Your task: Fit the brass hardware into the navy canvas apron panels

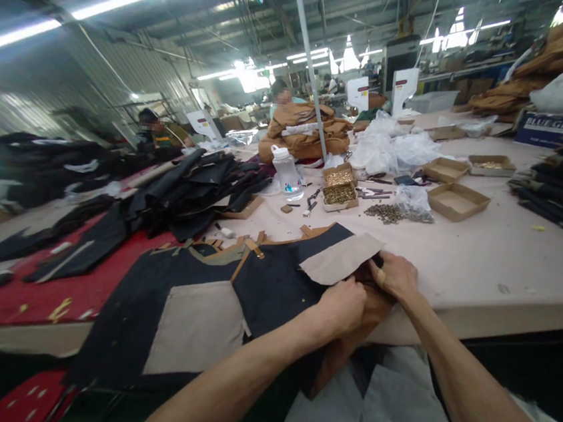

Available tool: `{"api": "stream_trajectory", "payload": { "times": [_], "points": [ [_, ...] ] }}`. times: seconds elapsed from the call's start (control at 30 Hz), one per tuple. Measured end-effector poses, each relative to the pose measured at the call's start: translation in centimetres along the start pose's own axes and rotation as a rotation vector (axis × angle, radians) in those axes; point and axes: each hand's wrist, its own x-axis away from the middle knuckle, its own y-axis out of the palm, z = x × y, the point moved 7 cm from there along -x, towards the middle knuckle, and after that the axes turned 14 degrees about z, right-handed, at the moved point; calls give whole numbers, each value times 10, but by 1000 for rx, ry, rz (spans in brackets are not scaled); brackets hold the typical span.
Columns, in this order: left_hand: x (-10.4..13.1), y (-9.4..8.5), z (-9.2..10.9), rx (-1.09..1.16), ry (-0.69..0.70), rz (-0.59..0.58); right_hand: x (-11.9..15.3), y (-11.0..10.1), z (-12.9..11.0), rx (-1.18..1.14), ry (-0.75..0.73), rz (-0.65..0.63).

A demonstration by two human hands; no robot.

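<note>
The left hand (342,306) and, at its two o'clock, the right hand (396,274) clamp the dark garment (272,297) in curled fingers, tension best matched.

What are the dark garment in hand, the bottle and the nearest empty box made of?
Dark garment: matte cloth, likely woven; it drapes without shine.
Bottle: probably plastic, smooth; see-through body.
Box: likely cardboard, matte; brown, thin walls.

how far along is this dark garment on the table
Looks done: the large beige patch lies flat on the dark garment. In hand: the left hand and right hand grip bunched brown fabric beside a beige flap. Perhaps left: flattening that bunched part; stitching progress isn't clear.
</note>
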Motion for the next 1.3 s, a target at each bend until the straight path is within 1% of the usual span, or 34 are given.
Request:
{"api": "stream_trajectory", "payload": {
  "times": [0.07, 0.13, 0.2, 0.23, 0.27, 0.3, 0.37, 0.43, 0.53, 0.63, 0.7, 0.73, 0.8, 0.9, 1.03, 1.17, 1.3],
  "points": [
    [-3, 6, -18, -41, -76, -1, 5, -2, -1, -71, -82, 103],
    [-6, 8, -29, -77, -105, 28, 13, -8, -5, -154, -198, 261],
    [-10, 10, -32, -109, -90, 64, 22, -15, -8, -220, -282, 416],
    [-13, 11, -32, -126, -76, 76, 26, -18, -8, -245, -304, 473],
    [-16, 11, -32, -143, -64, 79, 30, -20, -7, -272, -325, 507],
    [-18, 12, -33, -161, -64, 79, 34, -20, -7, -305, -355, 514],
    [-23, 10, -37, -180, -90, 85, 41, -16, -9, -372, -434, 439],
    [-26, 4, -43, -165, -145, 107, 44, -9, -9, -415, -461, 303],
    [-31, -5, -56, -108, -263, 122, 39, 3, -1, -422, -351, 129],
    [-36, -14, -68, -111, -372, 133, 32, 9, 4, -403, -270, 38],
    [-40, -19, -73, -129, -420, 157, 29, 8, 4, -397, -256, 28],
    [-42, -20, -74, -128, -418, 171, 27, 7, 3, -396, -256, 26],
    [-47, -19, -74, -97, -360, 191, 23, 5, 0, -385, -267, 16],
    [-52, -10, -74, 12, -267, 183, 12, 4, -4, -328, -260, 8],
    [-56, -4, -83, 109, -250, 179, 1, 6, -8, -268, -215, -31],
    [-61, -4, -87, 125, -220, 185, 3, 11, -5, -245, -164, -6],
    [-66, 2, -90, 160, -182, 202, 10, 16, 0, -269, -108, 30]
  ]
}}
